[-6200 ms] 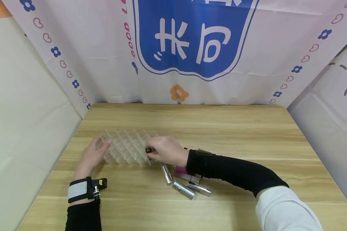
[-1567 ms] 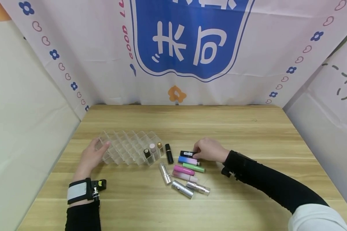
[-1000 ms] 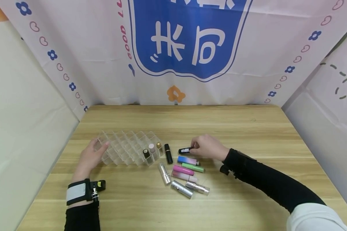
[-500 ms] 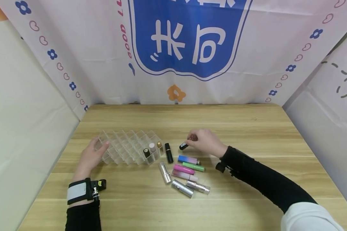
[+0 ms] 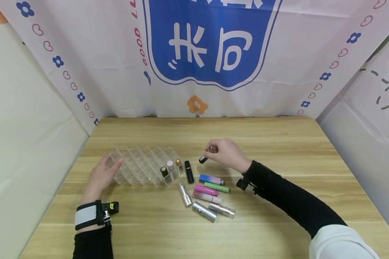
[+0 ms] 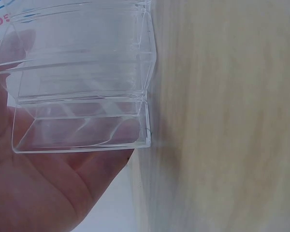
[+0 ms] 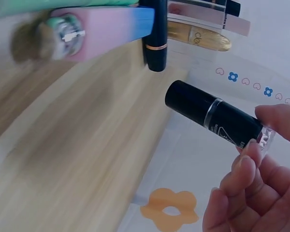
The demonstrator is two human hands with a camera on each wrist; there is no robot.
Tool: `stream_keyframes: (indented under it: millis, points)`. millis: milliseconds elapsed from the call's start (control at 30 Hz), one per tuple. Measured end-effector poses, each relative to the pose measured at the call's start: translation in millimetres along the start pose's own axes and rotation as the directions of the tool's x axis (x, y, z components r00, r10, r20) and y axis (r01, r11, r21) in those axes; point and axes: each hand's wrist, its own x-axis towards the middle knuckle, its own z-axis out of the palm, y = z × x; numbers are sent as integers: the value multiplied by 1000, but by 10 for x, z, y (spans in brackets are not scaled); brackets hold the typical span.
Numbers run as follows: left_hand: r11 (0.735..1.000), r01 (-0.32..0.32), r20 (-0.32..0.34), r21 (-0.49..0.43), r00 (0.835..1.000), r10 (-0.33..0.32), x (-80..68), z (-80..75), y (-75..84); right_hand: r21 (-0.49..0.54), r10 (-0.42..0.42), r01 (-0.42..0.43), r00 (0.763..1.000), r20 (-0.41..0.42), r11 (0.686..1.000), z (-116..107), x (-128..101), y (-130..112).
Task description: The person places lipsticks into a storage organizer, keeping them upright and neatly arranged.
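Note:
My left hand [image 5: 103, 173] grips the left end of a clear lipstick organizer [image 5: 139, 165] with slanted compartments. In the left wrist view, fingers and palm show around the organizer's end wall [image 6: 82, 125]. A black lipstick tube [image 7: 212, 115] with a silver ring is pinched by its clear end between the thumb and fingers of my right hand [image 5: 228, 154], tilted above the table. Three tubes stand in the organizer's right end: a black one [image 5: 164, 171], a pale pink one [image 5: 170, 165] and a gold one [image 5: 178, 163].
Just right of the organizer lies another black tube [image 5: 189, 172]. Nearer me are a blue-pink tube [image 5: 210, 179], a green tube [image 5: 217, 187], a magenta tube [image 5: 206, 190], a pale pink gloss [image 5: 207, 197] and several silver tubes [image 5: 204, 211]. A printed cloth [image 5: 123, 93] hangs behind the table.
My right hand set a black tube in the organizer, then went right and picked up another black lipstick, which has risen and moved leftward and away from me. My left hand stays on the organizer.

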Motion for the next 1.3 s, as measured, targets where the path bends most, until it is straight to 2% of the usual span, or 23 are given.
stream_keyframes:
  millis: [267,800,1300]
  points:
    - [1000,6,6,-10,1000,-6,-11,-3,9,67,-14,16,999,-29,998,-1,71,-93]
    - [1000,16,23,-18,1000,-15,-3,-4,-6,79,-48,53,997,-58,996,66,235,-290]
    - [1000,5,6,-29,1000,-5,12,-4,-14,121,-72,81,994,-78,989,107,395,-455]
